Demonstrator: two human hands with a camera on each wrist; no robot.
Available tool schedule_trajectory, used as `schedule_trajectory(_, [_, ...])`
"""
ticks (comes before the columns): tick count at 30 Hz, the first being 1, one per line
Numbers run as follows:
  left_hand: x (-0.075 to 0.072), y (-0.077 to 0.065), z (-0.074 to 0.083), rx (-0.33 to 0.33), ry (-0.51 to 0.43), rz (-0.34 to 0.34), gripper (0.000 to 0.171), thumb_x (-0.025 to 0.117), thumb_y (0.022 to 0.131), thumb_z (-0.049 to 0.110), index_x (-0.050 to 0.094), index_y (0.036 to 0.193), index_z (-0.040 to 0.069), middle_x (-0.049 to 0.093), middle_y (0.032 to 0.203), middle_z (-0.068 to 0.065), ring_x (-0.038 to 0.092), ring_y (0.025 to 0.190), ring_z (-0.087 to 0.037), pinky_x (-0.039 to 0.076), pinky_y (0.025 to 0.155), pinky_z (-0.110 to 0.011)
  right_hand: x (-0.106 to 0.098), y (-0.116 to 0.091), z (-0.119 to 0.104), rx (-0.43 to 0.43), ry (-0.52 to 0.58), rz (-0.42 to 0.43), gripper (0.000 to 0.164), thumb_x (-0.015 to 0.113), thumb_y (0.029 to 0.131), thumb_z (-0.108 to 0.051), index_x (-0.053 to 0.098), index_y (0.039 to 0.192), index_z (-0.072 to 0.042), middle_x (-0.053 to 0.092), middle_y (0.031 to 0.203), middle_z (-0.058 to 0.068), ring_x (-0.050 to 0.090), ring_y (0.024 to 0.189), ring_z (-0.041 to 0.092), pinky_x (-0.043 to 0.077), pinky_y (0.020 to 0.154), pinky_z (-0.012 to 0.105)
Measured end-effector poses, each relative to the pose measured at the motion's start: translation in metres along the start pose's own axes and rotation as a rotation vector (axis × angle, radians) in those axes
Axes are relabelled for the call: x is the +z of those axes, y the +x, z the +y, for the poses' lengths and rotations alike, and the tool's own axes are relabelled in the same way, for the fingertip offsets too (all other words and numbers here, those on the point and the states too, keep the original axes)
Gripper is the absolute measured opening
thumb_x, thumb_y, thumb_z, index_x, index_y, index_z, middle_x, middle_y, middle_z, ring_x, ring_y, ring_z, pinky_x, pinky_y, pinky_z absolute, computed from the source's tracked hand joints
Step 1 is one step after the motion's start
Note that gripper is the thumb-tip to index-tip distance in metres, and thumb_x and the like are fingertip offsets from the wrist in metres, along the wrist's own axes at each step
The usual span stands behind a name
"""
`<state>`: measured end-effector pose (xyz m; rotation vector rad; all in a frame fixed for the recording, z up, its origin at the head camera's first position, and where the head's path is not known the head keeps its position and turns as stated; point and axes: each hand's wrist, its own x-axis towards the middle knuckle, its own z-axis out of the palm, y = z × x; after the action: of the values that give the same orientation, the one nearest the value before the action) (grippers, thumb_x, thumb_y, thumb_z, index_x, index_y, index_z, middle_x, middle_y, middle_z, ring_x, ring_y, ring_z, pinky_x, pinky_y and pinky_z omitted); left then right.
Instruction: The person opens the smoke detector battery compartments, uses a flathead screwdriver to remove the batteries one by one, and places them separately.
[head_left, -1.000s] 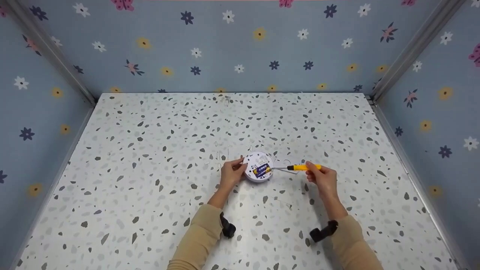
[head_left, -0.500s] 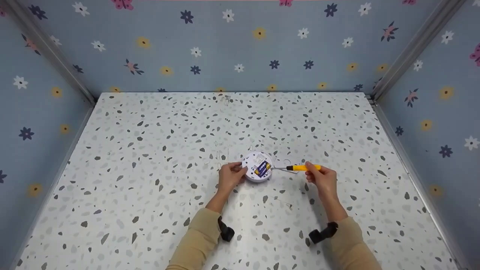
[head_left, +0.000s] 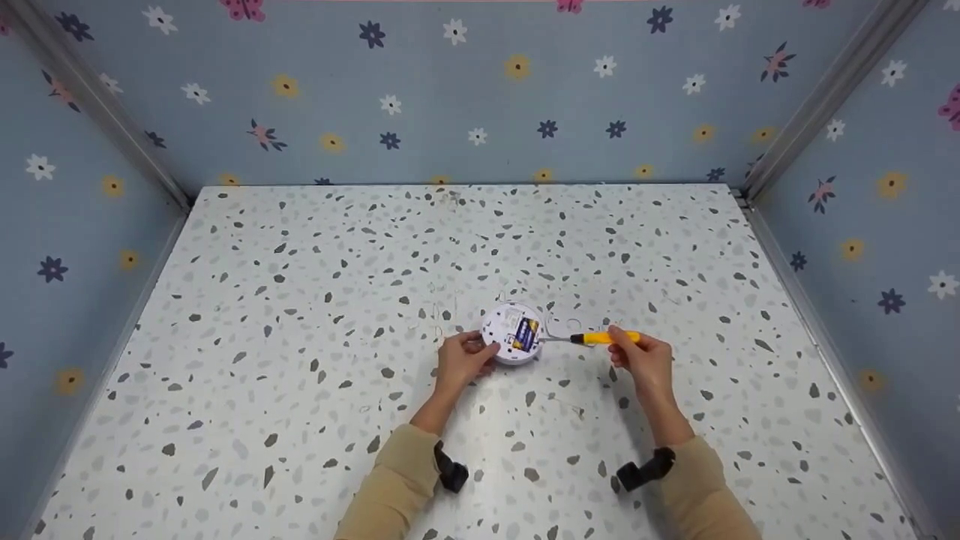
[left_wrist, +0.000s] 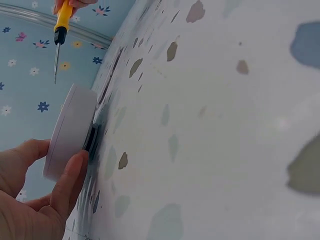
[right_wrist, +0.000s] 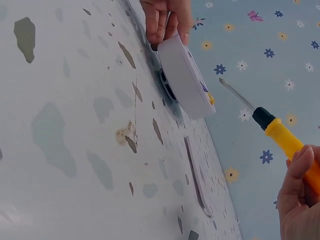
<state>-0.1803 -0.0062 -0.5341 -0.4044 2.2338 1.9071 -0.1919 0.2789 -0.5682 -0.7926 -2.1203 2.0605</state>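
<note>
A round white device (head_left: 499, 327) lies under my left hand (head_left: 459, 361), its battery side up. Batteries (head_left: 527, 334) in blue and yellow wrap show in its face. My left thumb presses the top near the rim while the fingers hold the side and underside, as the left wrist view shows. Beneath the device is a dark round foot (right_wrist: 167, 86). My right hand (head_left: 646, 358) grips a screwdriver (head_left: 600, 338) by its yellow handle. Its metal shaft points left toward the device. In the right wrist view the tip stands apart from the device, above its face.
A thin flat white piece (right_wrist: 196, 175) lies on the speckled white table (head_left: 300, 420) to the right of the device. Flower-patterned panels (head_left: 450, 90) stand at the back and both sides. A black wrist camera (head_left: 646, 469) hangs from each sleeve.
The device has turned counterclockwise in my left hand, so the batteries now stand steeper, and it has shifted slightly left. The screwdriver has stayed almost in place.
</note>
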Motion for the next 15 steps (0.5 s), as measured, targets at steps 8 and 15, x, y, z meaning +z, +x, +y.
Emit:
schedule_trajectory(8, [0.0018,-0.0053,0.0001,0.004,-0.008,-0.019,0.052,0.071,0.074,0.014,0.049,0.117,-0.006,0.062,0.082,-0.014,0.063,0.059,-0.020,0.053,0.054,-0.027,0.0017,0.0018,0.0053,-0.031,-0.047,0.014,0.052,0.073,0.064,-0.048,0.066,0.092,-0.005,0.061,0.076,0.014,0.053,0.055,0.018,0.051,0.051,0.020])
schedule_trajectory(15, [-0.0007,-0.0089,0.0004,0.015,0.026,-0.055,0.053,0.072,0.074,0.018,0.050,0.116,-0.006,0.062,0.084,-0.014,0.063,0.063,-0.020,0.053,0.054,-0.026,0.0027,-0.0041,0.0044,-0.046,-0.035,0.006,0.049,0.072,0.065,-0.046,0.066,0.092,-0.006,0.060,0.076,0.015,0.053,0.056,0.019,0.051,0.053,0.020])
